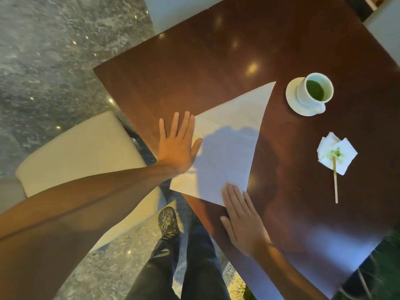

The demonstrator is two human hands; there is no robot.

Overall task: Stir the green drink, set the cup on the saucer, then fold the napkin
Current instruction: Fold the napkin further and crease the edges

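Observation:
A white napkin (229, 135) lies on the dark wooden table (194, 68), folded into a triangle. My left hand (177, 144) rests flat on its left corner, fingers spread. My right hand (242, 219) presses flat on its near corner. Both palms are down and hold nothing. To the right, a white cup (313, 92) of green drink stands on a white saucer (292, 94).
A wooden stir stick (335, 182) lies with its tip on a small green-stained tissue (336, 152) at the right. A cream chair (82, 152) stands left of the table. My legs and a shoe (167, 221) are below the table edge on the stone floor.

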